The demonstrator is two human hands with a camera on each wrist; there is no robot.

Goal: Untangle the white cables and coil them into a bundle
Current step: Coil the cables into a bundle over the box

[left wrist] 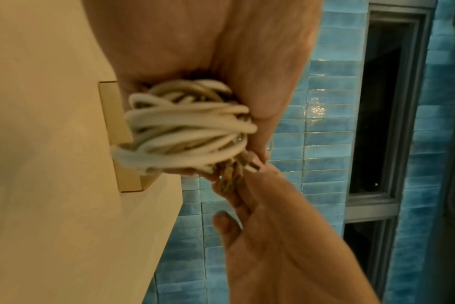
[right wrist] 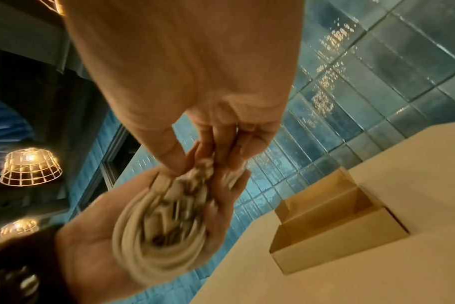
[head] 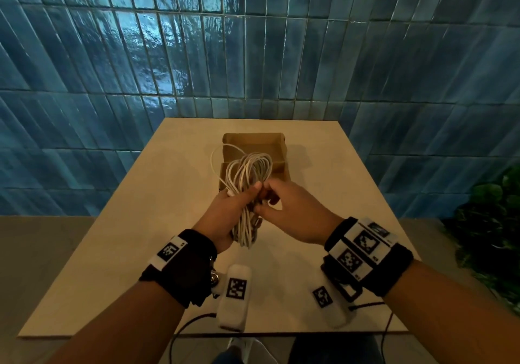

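Cardboard box (head: 254,155), open and brown, sits on the pale desk (head: 140,209) just beyond your hands, with blue wall tiles (head: 253,54) behind and a green plant (head: 495,223) off to your right. Nothing blocks the box. Your left hand (head: 229,217) holds the white cables (head: 247,183) above the desk, its fingers (right wrist: 221,197) curled round the middle of the loops. Your right hand (head: 292,211) meets it there, fingers (right wrist: 221,148) pinching the strands at the same waist. The cables form a loose oval coil; one strand (head: 218,152) loops out leftward over the box edge.
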